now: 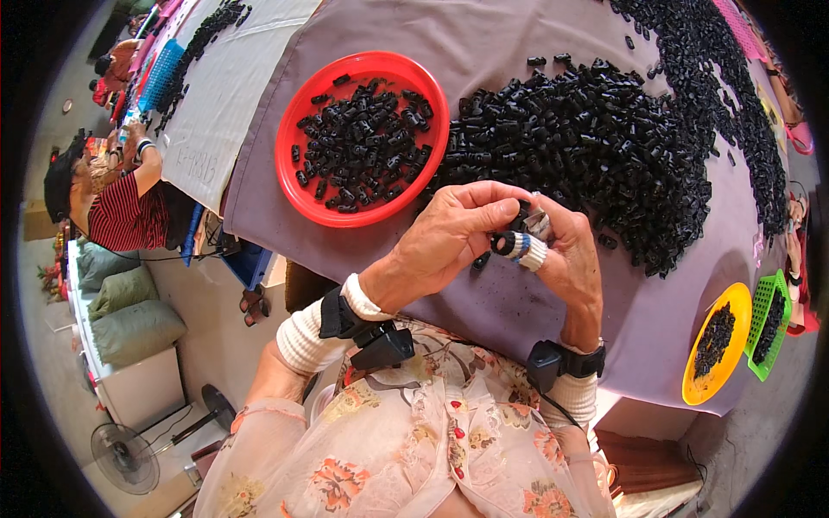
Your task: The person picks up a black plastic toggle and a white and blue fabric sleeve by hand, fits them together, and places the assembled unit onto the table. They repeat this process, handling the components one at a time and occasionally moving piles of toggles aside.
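Note:
My left hand is closed in a pinch on a small black plastic part, held above the table's near edge. Against it, my right hand curls its fingers in; a small pale greyish piece shows between thumb and fingers, its kind unclear. A white knitted sleeve with blue and black bands covers a finger of that hand. Just beyond both hands spreads a large heap of black plastic parts. Left of the heap, a round red tray holds many similar black parts.
A purple-grey cloth covers the table. At right stand a yellow plate and a green basket, both holding black parts. More parts lie at far right. Another person in a striped shirt works at left, near a floor fan.

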Motion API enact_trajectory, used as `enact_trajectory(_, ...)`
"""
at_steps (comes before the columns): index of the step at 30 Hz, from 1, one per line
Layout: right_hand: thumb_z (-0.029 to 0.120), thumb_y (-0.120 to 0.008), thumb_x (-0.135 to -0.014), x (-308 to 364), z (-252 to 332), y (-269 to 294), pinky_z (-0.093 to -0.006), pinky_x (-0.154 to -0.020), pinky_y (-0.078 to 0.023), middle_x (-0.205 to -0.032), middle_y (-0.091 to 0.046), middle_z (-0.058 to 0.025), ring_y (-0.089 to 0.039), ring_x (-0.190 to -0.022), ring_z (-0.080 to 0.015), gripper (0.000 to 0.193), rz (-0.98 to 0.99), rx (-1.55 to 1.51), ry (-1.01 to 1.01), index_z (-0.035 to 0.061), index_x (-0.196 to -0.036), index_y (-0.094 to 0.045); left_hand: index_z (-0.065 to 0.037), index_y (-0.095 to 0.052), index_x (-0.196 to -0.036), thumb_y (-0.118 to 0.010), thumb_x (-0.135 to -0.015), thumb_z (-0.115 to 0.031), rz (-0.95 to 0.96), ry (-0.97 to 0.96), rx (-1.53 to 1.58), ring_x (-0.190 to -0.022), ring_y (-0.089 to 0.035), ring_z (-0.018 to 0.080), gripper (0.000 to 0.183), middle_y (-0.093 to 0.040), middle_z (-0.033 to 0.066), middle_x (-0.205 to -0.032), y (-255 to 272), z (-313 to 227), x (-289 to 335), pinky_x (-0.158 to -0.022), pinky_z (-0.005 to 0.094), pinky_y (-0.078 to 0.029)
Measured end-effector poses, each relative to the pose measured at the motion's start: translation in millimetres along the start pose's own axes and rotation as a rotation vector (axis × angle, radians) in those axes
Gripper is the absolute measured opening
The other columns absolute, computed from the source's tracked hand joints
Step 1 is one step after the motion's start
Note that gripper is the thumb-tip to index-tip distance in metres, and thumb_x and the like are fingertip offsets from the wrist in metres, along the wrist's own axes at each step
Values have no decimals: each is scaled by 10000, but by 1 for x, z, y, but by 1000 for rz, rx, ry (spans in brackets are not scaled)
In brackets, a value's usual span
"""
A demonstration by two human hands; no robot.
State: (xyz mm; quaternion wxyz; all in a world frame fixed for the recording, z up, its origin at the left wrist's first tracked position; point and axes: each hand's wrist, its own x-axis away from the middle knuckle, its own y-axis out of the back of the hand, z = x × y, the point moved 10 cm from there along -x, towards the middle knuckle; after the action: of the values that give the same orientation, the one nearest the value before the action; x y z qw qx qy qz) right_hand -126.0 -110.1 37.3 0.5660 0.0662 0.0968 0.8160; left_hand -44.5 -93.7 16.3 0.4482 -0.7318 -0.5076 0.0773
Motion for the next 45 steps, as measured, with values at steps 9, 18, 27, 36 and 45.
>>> enact_trajectory(9,175,-728,-676,0,-15,5,-189,-483,-322,-618,-488,66,-393,-560,-18,235,-87,-293,-93,52,-757,-545,10,-533,-1060,-528,-852,-61,4,-44,8,-875,-569,136,220,-580,77,-987,-5,-8,-1,-770,277,-474)
enact_trajectory(18,172,-742,-673,4,-19,2,-167,-473,-312,-641,-512,66,-424,-553,-6,231,-106,-444,-153,65,-782,-569,-18,-543,-948,-542,-820,-68,14,-102,58,-752,-564,127,137,-594,73,-881,-2,-8,-5,-657,256,-469)
enact_trajectory(27,158,-689,-741,2,-24,-1,-154,-412,-302,-618,-525,55,-427,-481,-4,157,-183,-498,-152,69,-793,-570,-18,-530,-979,-546,-838,-83,22,-139,83,-741,-568,131,155,-598,86,-897,5,-11,-2,-625,265,-474)
enact_trajectory(36,167,-658,-768,0,-28,-3,-160,-409,-286,-587,-494,58,-409,-468,-6,137,-202,-567,-169,75,-776,-557,8,-513,-1075,-566,-829,-54,67,-135,29,-835,-582,146,259,-582,74,-956,-3,-17,4,-727,278,-499)
enact_trajectory(45,164,-683,-745,2,-33,-5,-161,-410,-287,-602,-504,60,-407,-473,-7,156,-179,-601,-180,79,-804,-567,19,-520,-1087,-529,-856,-82,82,-87,85,-817,-587,150,252,-598,85,-926,-8,-12,5,-717,286,-505)
